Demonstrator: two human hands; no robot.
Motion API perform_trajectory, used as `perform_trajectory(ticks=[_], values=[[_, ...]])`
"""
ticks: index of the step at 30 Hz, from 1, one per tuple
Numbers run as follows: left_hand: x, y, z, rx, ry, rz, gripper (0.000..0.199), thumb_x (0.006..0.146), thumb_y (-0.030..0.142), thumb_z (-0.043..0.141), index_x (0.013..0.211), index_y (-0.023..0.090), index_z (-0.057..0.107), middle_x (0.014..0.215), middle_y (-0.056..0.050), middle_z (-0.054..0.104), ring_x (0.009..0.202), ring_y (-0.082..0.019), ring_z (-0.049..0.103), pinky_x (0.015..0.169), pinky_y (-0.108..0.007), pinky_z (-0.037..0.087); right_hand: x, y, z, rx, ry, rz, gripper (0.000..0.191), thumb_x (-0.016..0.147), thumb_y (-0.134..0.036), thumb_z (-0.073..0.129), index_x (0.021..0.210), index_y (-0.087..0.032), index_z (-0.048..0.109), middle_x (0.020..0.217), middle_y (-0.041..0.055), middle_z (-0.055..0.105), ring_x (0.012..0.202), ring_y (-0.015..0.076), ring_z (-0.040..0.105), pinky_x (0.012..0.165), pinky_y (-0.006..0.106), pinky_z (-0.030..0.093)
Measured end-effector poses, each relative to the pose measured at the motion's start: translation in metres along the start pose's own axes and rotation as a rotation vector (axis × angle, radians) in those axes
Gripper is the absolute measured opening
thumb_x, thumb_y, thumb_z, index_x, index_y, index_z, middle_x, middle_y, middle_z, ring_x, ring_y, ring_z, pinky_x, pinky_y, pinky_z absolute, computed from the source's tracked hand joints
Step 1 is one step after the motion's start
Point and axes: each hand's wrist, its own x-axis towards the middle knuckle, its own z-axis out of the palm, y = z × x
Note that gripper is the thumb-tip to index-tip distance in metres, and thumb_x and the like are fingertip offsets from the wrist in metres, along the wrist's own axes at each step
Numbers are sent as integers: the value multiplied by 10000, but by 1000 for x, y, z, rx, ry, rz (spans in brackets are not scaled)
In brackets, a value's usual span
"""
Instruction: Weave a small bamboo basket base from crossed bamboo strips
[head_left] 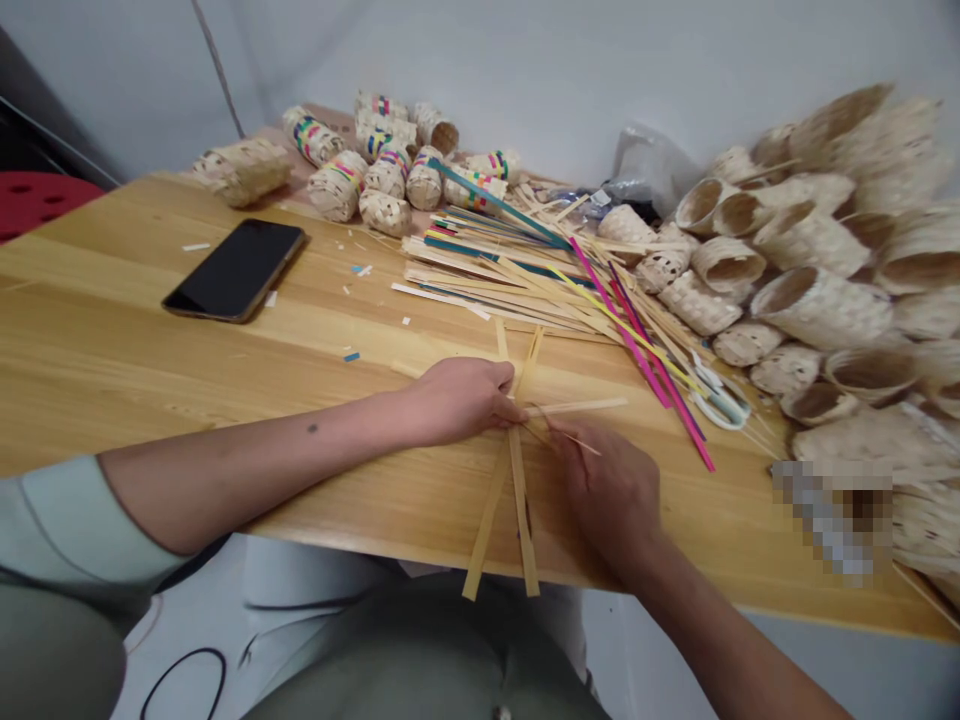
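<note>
Flat bamboo strips [523, 530] lie crossed in a star near the table's front edge, two of their ends hanging over it. My left hand [463, 402] is closed on the crossing of the strips, thumb and fingers pinched there, and covers the middle. Just right of it, my right hand [613, 490] pinches a thin narrow strip [581, 442] that runs toward the crossing. Another pale strip [585, 407] sticks out to the right, above the right hand's fingers. How the strips are joined is hidden under the left fingers.
Loose bamboo strips [480, 285], some coloured, are heaped beyond my hands, with white-handled scissors [712, 400] at their right. Many woven baskets [817, 305] are stacked along the right side. Small woven pieces with coloured bands [337, 185] stand at the back. A phone [236, 268] lies left.
</note>
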Motion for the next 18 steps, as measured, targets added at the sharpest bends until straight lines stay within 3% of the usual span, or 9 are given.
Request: perform_trajectory(ticks=[5, 10, 14, 18], values=[[0, 1, -4, 1, -62, 0, 221, 900, 373, 554, 828, 270, 735, 818, -12, 555, 719, -126, 497, 559, -264, 209, 17, -15, 10, -95, -104, -94, 207, 928, -115, 412, 902, -184, 606, 731, 35, 660, 632, 177, 579, 583, 292, 375], [-1, 0, -1, -5, -10, 19, 235, 927, 400, 520, 941, 330, 744, 798, -9, 544, 676, -116, 469, 549, -270, 193, 2, -5, 3, -3, -142, -189, 197, 921, -97, 423, 968, -172, 599, 807, 46, 683, 736, 190, 614, 667, 307, 449], [-1, -1, 0, -17, 10, 25, 279, 944, 449, 482, 1049, 366, 727, 800, -14, 544, 635, -111, 419, 545, -273, 153, -21, 5, -13, 117, -89, -148, 204, 912, -71, 443, 1007, -167, 596, 943, 75, 723, 865, 184, 663, 747, 305, 516], [-2, -1, 0, -25, 1, 33, 259, 946, 408, 495, 1071, 371, 719, 802, -13, 546, 637, -110, 407, 553, -263, 161, -29, -1, -15, 180, -26, -118, 214, 895, -41, 456, 1007, -144, 606, 1012, 126, 723, 991, 202, 672, 836, 329, 543]])
